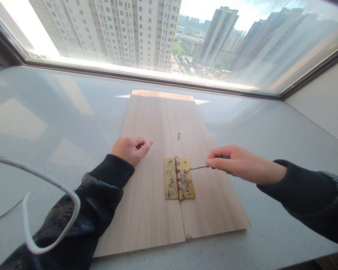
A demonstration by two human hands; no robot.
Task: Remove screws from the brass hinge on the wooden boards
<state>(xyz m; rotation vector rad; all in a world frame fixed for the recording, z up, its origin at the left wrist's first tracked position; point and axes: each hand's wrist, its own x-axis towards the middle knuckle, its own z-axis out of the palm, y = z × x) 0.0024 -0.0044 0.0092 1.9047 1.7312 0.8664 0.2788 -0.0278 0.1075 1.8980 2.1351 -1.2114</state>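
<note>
Right hand [236, 163] grips a screwdriver [198, 167] at the brass hinge [179, 183] — left hand [131, 149], loosely curled and holding nothing, steadies the boards [146, 210].

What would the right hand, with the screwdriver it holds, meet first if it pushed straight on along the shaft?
The right hand drives the screwdriver leftward; its tip already sits at the brass hinge, apparently on a screw in the right leaf.

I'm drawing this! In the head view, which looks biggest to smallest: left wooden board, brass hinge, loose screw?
1. left wooden board
2. brass hinge
3. loose screw, farther from the camera, yet clearly tiniest
</note>
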